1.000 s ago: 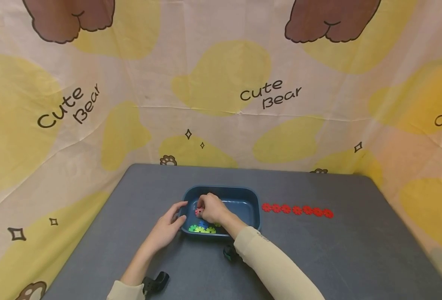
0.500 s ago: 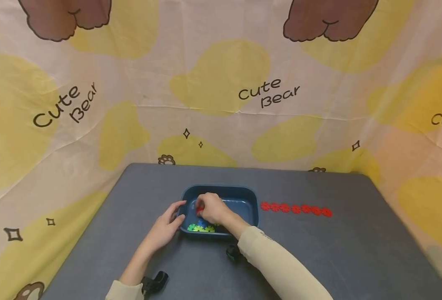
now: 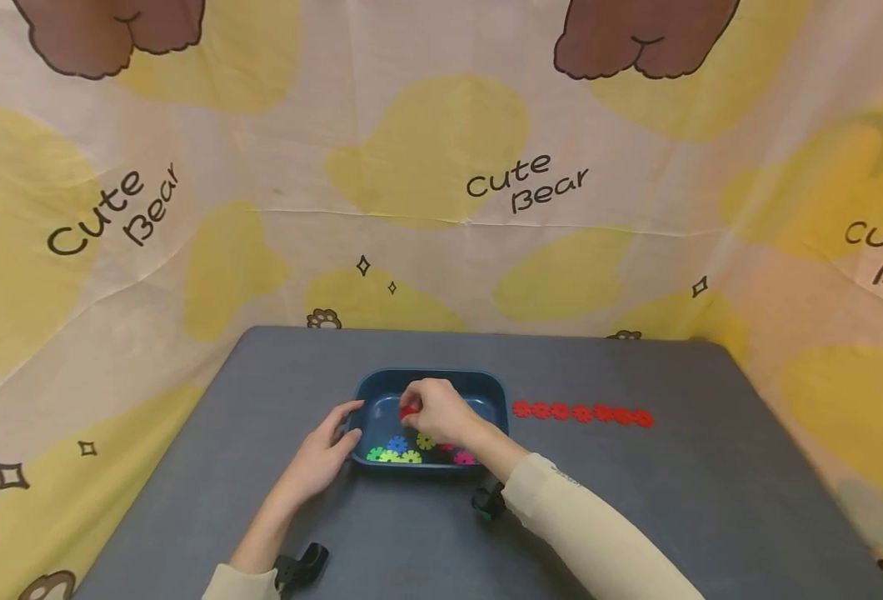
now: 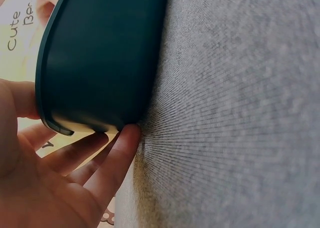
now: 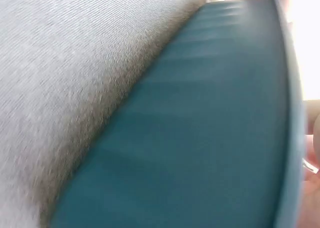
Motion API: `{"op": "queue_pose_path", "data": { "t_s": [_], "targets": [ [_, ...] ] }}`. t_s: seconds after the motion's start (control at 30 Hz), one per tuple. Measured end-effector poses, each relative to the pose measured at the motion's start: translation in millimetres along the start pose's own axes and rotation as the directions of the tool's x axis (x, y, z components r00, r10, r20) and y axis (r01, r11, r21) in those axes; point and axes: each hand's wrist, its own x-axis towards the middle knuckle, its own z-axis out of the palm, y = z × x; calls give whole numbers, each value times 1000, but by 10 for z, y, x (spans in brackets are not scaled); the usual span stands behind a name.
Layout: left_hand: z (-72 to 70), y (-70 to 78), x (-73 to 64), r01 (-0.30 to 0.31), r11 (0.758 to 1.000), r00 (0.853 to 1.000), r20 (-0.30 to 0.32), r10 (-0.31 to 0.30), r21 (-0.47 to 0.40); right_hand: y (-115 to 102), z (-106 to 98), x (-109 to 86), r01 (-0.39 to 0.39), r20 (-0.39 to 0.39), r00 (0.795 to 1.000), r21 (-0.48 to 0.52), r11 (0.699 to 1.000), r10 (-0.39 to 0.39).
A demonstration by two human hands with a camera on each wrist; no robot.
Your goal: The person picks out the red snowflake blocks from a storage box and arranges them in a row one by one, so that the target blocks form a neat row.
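A dark blue plastic tray (image 3: pixel 430 468) lies on the grey table. My left hand (image 3: pixel 321 458) holds its left end; in the left wrist view the thumb reaches over the rim and the other fingers lie against the outer wall. Inside the tray, my right hand (image 3: pixel 437 410) pinches a red snowflake disc (image 3: pixel 408 412), mostly covered by the fingers. Loose discs lie along the tray's near side: a blue disc (image 3: pixel 397 445), several yellow-green discs (image 3: pixel 411 457) and a pink disc (image 3: pixel 465 458). The right wrist view is mostly filled by the tray's outer wall.
Right of the tray, a row of several red discs (image 3: pixel 582 413) stretches across the table (image 3: pixel 636 500). A printed cloth (image 3: pixel 426 167) hangs behind and at both sides. Dark wrist devices (image 3: pixel 302 567) show near both wrists.
My right hand has moved right and slightly up with the red disc, uncovering the blue disc and pink pieces. My left hand stays at the tray's left end. The head view has shifted slightly.
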Motion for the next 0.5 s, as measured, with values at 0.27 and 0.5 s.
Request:
{"op": "queue_pose_path", "data": {
  "t_s": [0.27, 0.5],
  "targets": [
    [14, -47, 17, -1, 1000, 1000, 4, 1, -2, 51, -243, -190, -6, -52, 999, 60, 998, 9],
    [20, -29, 15, -6, 1000, 1000, 8, 6, -19, 124, -488, -366, -9, -120, 992, 144, 989, 26]
  ]
}}
